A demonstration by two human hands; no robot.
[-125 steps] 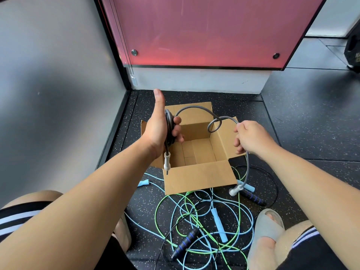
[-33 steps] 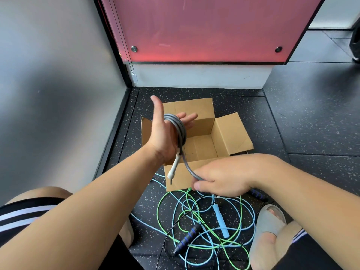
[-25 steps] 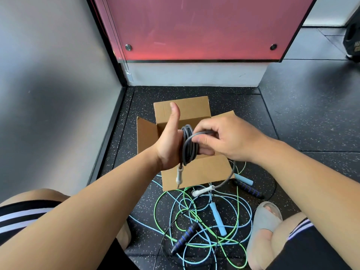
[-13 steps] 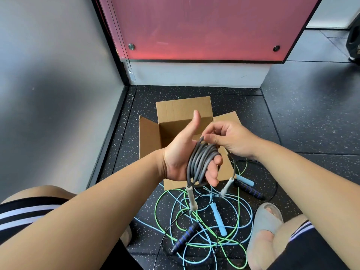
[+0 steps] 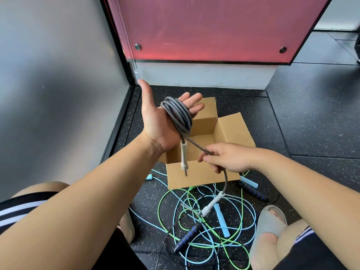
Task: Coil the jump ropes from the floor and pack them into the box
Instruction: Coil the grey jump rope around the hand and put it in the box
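A grey jump rope [image 5: 178,115] is wound in several loops around my left hand [image 5: 157,121], whose palm faces up with fingers spread above the open cardboard box [image 5: 233,129]. One white handle [image 5: 183,155] hangs from the coil. My right hand [image 5: 228,157] pinches the rope's free end below the coil, over the box's front edge; the other white handle [image 5: 212,204] dangles from it. On the floor lie tangled green [image 5: 161,221], light blue [image 5: 221,219] and black [image 5: 187,237] jump ropes.
A grey wall stands on the left and a red panel [image 5: 204,28] at the back, forming a corner behind the box. My knees and a grey slipper [image 5: 266,228] frame the rope pile. Dark speckled floor mats [image 5: 311,117] extend to the right.
My left hand has opened flat and risen, with the coil still around it. My right hand has slid down the free end, pulling it taut below the coil.
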